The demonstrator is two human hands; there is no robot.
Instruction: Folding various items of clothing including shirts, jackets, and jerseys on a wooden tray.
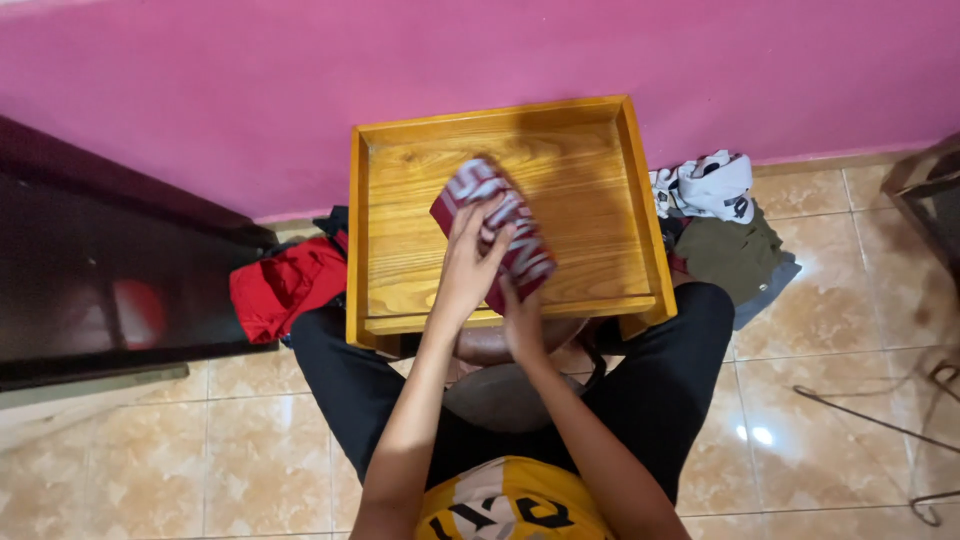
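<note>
- Pink wall and tiled floor; a wooden tray (pixel 640 215) sits on the person's lap.
- A folded maroon garment (pixel 478 192) lies in the tray, its long axis running far-left to near-right.
- Left hand (pixel 472 262) presses flat on top; right hand (pixel 520 318) grips the near edge.

I see the wooden tray (pixel 610 190) walled on all four sides by a raised rim; entry is from above only. The folded maroon garment (pixel 495 232) lies diagonally across the middle, left hand (pixel 470 262) on top, right hand (pixel 520 318) at its near end by the front rim. Bare board lies open at the tray's right half and far left corner. The pink wall (pixel 200 90) closes off the far side, touching the tray's back edge. To the left, the red cloth (pixel 285 285) and dark cabinet (pixel 90 270) crowd the gap. To the right, the white garment (pixel 712 186) and olive clothes (pixel 735 255) sit just beside the rim. Tiled floor (pixel 840 330) beyond them lies open.
</note>
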